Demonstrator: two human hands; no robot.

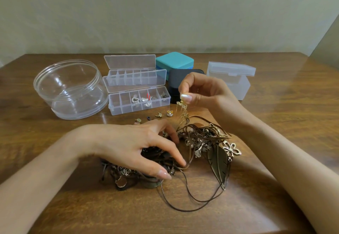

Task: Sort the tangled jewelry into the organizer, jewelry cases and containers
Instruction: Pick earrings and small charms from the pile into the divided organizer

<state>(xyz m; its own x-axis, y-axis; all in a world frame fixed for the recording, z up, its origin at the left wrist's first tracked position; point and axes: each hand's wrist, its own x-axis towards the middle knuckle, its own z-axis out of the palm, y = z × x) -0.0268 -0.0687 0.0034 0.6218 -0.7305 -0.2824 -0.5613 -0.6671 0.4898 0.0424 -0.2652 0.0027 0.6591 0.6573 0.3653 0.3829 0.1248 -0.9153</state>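
Left hand [139,145]: was laid on the tangled jewelry [200,138], fingers spread and nearly straight, nothing gripped.
Right hand [201,90]: was raised above the heap; a gold chain [183,109] was pinched between thumb and fingertips, its lower end trailing into the tangle.
Tangled jewelry: was heaped at the near middle of the worktop [275,116].
Worktop: brown wood; 2 open organizers [139,101], a round container [71,88], a teal case [174,62], a dark case [176,79] and a frosted box [233,79] were set behind.
Room: a pale wall was seen.

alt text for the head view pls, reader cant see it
Right hand pinches a small gold chain piece above a tangled pile of brown cords and metal pendants on a wooden table; left hand rests on the pile. Behind sit two open clear plastic compartment organizers and a round clear tub.
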